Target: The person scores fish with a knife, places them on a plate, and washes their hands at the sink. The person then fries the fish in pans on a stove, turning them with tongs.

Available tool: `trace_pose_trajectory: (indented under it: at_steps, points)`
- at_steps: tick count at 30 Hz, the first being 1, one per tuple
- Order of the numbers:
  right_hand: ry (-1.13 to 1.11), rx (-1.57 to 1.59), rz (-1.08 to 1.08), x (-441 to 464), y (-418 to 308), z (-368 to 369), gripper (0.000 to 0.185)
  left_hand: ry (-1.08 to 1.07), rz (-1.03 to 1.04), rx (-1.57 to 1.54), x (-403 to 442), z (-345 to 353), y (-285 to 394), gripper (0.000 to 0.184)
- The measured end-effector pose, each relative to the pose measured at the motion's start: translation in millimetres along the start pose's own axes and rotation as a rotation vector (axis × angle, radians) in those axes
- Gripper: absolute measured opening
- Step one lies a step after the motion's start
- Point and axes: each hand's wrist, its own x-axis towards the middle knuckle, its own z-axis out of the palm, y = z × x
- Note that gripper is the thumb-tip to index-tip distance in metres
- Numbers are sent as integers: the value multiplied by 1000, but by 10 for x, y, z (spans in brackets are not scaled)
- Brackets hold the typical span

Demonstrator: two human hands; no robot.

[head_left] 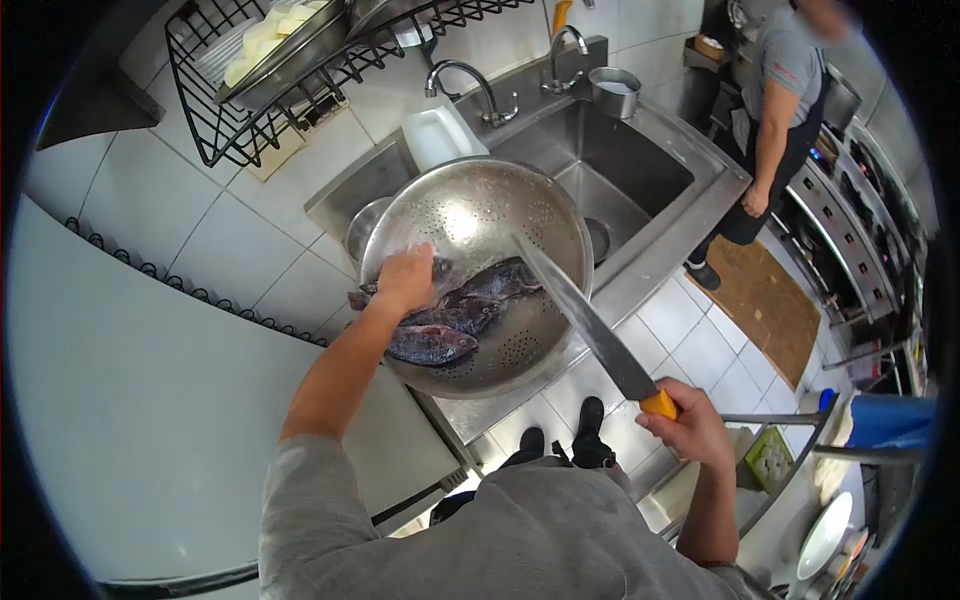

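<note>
A large perforated metal colander (530, 190) rests over the sink's near side with several dark whole fish (432, 344) lying in it. My left hand (408, 278) reaches into the colander, its fingers closed around one fish (441, 268) near the left wall; its fingertips are partly hidden. My right hand (690, 428), off to the right of the colander, grips the yellow handle of a large knife (598, 332). The long blade points up and left, its tip above the colander.
Behind the colander are a steel sink (625, 165), a faucet (475, 85), a white plastic jug (440, 135) and a metal pot (614, 92). A black wire rack (225, 140) hangs upper left. Another person (775, 120) stands right, near the stove (850, 220).
</note>
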Motion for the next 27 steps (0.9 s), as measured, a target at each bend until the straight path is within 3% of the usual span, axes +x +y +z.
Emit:
trace_pose_trajectory:
  at_steps: [2, 5, 9, 10, 13, 14, 17, 18, 22, 25, 27]
  points:
    - [-22, 3, 100, 245, -255, -73, 28, 230, -31, -135, -17, -32, -77, 46]
    - [-8, -29, -20, 681, -239, -82, 28, 351, -280, -717, -7, -302, 48, 51]
    - [-48, -327, -178, 1114, -570, -38, 35, 619, -179, -2121, 126, -61, 212, 50]
    - [-96, -362, -140, 1168, -694, -20, 38, 653, -129, -2336, 106, -126, 376, 39]
    - [-143, -502, -214, 1317, -756, 58, 36, 733, -311, -2511, 102, -182, 677, 36]
    - [-175, -544, -203, 1335, -794, 76, 35, 770, -458, -2512, 123, -120, 719, 40]
    - [-242, -649, -208, 1380, -867, 101, 33, 972, -481, -2529, 245, -171, 909, 37]
    - [-252, -666, -230, 1398, -835, 122, 33, 901, -384, -2568, 247, -143, 872, 35]
    - [-320, -723, -245, 1415, -822, 163, 33, 906, -429, -2652, 182, -184, 1024, 37]
    - [-320, -659, -302, 1432, -788, 142, 33, 784, -363, -2717, 152, -130, 1022, 39]
    - [-219, -589, -278, 1468, -869, 130, 32, 733, -368, -2723, 135, -80, 1000, 40]
